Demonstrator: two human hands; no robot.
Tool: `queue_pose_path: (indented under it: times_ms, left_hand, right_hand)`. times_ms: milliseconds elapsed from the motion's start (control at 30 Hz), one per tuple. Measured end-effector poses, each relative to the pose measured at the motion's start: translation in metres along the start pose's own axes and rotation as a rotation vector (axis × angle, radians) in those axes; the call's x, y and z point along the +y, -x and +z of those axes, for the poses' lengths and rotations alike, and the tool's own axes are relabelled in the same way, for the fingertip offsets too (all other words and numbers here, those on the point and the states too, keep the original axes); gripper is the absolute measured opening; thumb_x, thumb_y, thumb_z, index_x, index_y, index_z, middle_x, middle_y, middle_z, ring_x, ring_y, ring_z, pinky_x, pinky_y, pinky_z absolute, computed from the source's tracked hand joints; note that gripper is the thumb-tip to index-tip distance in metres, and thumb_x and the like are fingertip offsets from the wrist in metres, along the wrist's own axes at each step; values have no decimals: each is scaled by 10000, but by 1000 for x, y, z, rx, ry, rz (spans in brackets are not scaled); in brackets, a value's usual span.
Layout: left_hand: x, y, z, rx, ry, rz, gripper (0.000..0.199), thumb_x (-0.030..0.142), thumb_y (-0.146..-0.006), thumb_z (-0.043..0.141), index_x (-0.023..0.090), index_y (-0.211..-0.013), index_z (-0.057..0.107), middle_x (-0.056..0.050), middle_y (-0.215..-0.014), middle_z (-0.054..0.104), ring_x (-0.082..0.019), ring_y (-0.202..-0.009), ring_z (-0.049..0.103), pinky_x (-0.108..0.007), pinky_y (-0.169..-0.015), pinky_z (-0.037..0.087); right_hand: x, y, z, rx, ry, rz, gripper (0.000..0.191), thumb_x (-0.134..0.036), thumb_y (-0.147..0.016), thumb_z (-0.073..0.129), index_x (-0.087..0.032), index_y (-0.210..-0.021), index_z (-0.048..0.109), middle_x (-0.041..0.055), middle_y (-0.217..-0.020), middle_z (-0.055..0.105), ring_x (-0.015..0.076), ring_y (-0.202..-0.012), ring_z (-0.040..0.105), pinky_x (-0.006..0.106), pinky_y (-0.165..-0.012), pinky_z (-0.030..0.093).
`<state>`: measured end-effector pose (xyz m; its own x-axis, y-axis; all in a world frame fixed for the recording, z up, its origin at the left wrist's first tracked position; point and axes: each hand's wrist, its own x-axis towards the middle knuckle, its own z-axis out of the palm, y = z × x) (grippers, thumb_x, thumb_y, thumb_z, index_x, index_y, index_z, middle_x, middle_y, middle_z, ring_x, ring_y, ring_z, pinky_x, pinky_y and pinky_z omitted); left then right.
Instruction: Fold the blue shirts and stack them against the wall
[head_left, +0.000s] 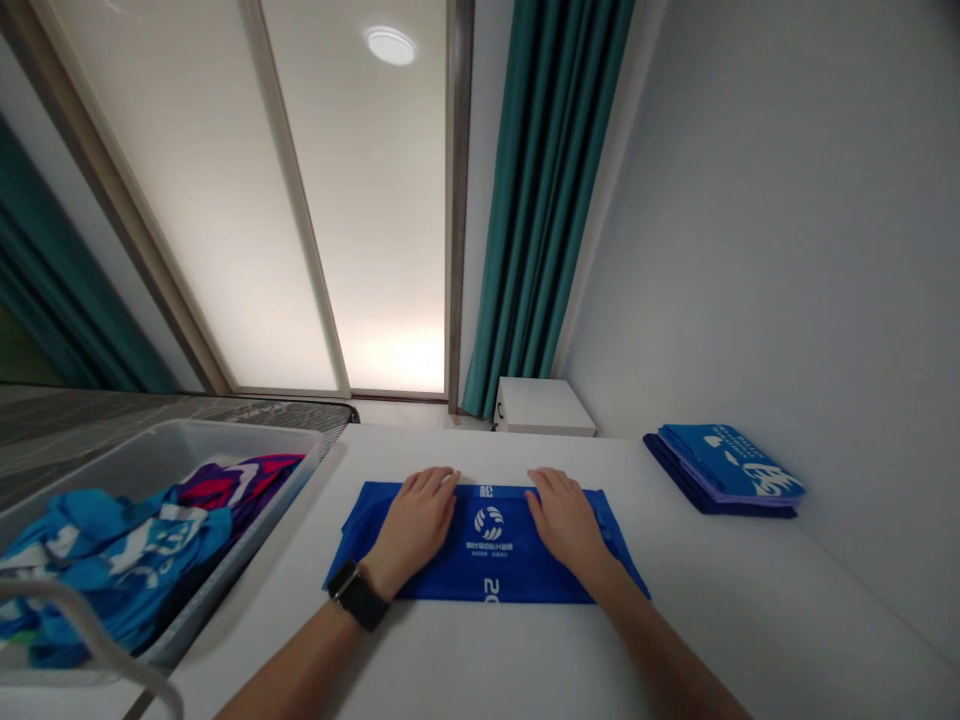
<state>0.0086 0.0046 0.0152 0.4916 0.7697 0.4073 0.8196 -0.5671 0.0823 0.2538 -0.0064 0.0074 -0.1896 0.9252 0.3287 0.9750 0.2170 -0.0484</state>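
A dark blue T-shirt, folded into a wide flat band with white print on it, lies on the white table in front of me. My left hand rests palm down on its left half, fingers stretched toward the far edge. On the right half my right hand lies flat in the same way, its fingers slightly spread. Neither hand grasps the cloth; both press on top of it. A black watch is on my left wrist.
At the right, against the wall, sits a stack of folded shirts. A translucent plastic bin on the left holds crumpled blue and purple-red clothes. A pale curved bar crosses its near corner. Behind the table stands a white cabinet.
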Motion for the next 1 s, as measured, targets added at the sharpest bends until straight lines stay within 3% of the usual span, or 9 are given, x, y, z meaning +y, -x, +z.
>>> queue_pose_path:
  times_ms: [133, 233, 333, 533, 733, 1000]
  left_hand:
    - [29, 9, 16, -70, 37, 165, 481, 346, -982, 355, 179, -1433, 377, -86, -1467, 451, -227, -1349, 398, -413, -1120, 304]
    - [31, 13, 32, -127, 41, 155, 537, 426, -989, 316, 167, -1458, 345, -99, -1498, 409, -229, -1383, 361, -429, -1135, 290]
    - [26, 14, 38, -153, 38, 110, 570, 476, -993, 279, 153, -1455, 362, -108, -1501, 399, -230, -1393, 347, -437, -1144, 280]
    - [5, 17, 34, -157, 16, 68, 586, 519, -987, 272, 192, -1464, 365, -77, -1514, 381, -232, -1399, 337, -439, -1149, 263]
    - [-20, 23, 29, -185, 16, 32, 555, 517, -987, 284, 253, -1470, 358, -44, -1522, 371, -226, -1402, 332, -434, -1152, 250]
    - [-32, 21, 26, -210, 54, 46, 560, 511, -992, 286, 252, -1486, 319, -53, -1530, 352, -207, -1407, 322, -425, -1164, 222]
  right_hand:
    - [-29, 15, 12, -28, -116, -184, 490, -300, -992, 292, -112, -1430, 405, 104, -1487, 415, 213, -1375, 339, 377, -1147, 231]
    - [-35, 17, 23, -110, -140, -199, 535, -351, -998, 256, -109, -1465, 353, 88, -1536, 328, 204, -1423, 257, 397, -1176, 176]
    - [-32, 15, 27, -181, -146, -179, 569, -400, -999, 225, -113, -1479, 329, 94, -1543, 301, 206, -1437, 227, 408, -1178, 168]
    - [-25, 13, 21, -224, -145, -163, 618, -469, -997, 169, -126, -1494, 296, 84, -1551, 279, 206, -1446, 197, 415, -1184, 139]
    - [3, 9, 22, -260, -135, -126, 653, -526, -987, 134, -150, -1498, 288, 77, -1547, 287, 201, -1437, 228, 430, -1183, 132]
    - [27, 8, 25, -269, -122, -75, 645, -521, -986, 150, -156, -1498, 290, 79, -1543, 294, 199, -1432, 242, 433, -1179, 145]
